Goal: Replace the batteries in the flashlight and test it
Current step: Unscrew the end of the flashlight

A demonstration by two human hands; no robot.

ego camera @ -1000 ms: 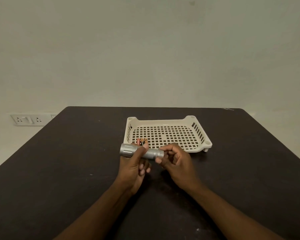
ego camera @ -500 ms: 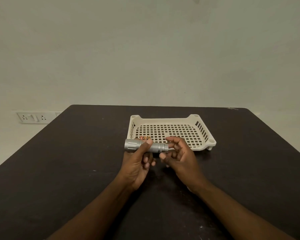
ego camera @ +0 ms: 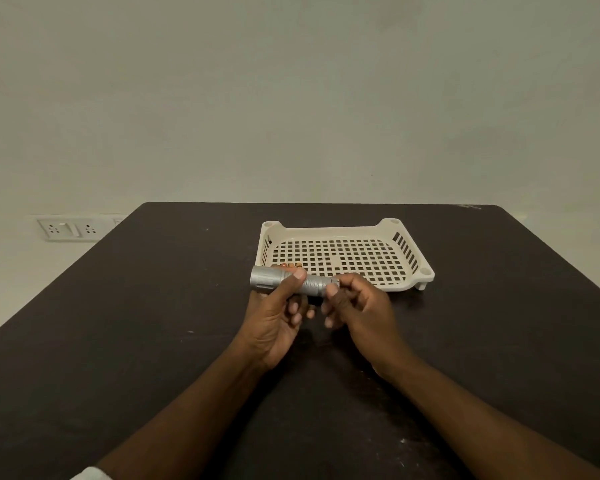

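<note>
A silver flashlight [ego camera: 312,284] lies level above the dark table, its wide head pointing left. My left hand [ego camera: 278,317] grips its body from below, thumb over the top. My right hand [ego camera: 357,306] pinches the tail cap [ego camera: 335,282] at the flashlight's right end with thumb and fingertips. Just behind the flashlight, the tips of batteries [ego camera: 291,265] in red and orange show in the tray's near left corner; the flashlight and my fingers hide most of them.
A cream perforated plastic tray [ego camera: 414,259] sits on the dark table [ego camera: 153,323] just beyond my hands. A wall socket panel [ego camera: 70,229] is on the wall at the left. The table's far edge meets a plain wall.
My right fingers have shifted their hold around the flashlight's tail end. The flashlight has stayed in about the same place in my left hand; the camera view has shifted slightly.
</note>
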